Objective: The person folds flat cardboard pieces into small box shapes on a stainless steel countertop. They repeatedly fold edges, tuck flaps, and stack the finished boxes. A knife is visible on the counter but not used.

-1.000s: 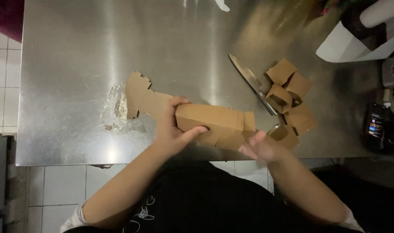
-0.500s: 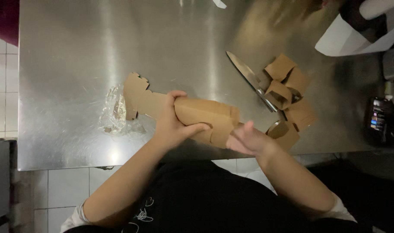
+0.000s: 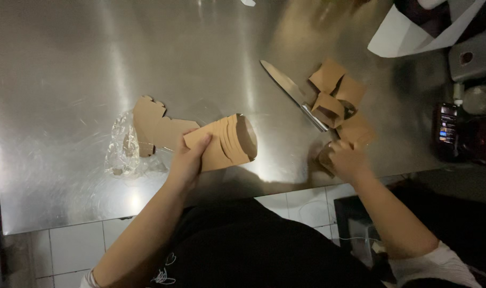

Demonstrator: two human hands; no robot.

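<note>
The right hand (image 3: 347, 160) has let go of the stack of flat brown cardboard sleeves (image 3: 221, 144) and moved to the folded brown cardboard boxes (image 3: 339, 101) beside the long steel knife (image 3: 293, 93), fingers curled on one. The left hand (image 3: 187, 162) alone grips the stack above the steel tabletop (image 3: 94, 64).

You hold a stack of flat brown cardboard box blanks (image 3: 221, 145) in your left hand (image 3: 187, 160), lifted just above the steel table (image 3: 67, 64). The stack lies tilted, its fanned edges showing toward the right. Just left of it, one flat brown cardboard blank with a notched end (image 3: 150, 120) lies on the table. Well to the stack's right, your right hand (image 3: 345, 159) rests on a loose pile of folded brown cardboard pieces (image 3: 339, 101).
</note>
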